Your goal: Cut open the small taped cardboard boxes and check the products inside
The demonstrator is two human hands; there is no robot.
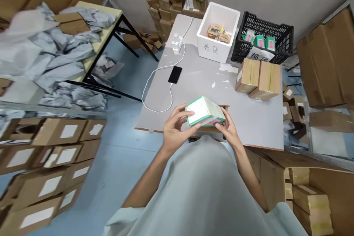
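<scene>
Box point(204, 110), white with green edges and pink on its lower side, is tilted near the middle of the frame, gripped between left hand point(176, 128) at its left end and right hand point(229, 127) at its right, fingers partly curled.

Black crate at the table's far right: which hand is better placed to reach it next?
Likely the right hand: it is nearer the black crate than the left hand is, though both hold the green-edged box.
</scene>
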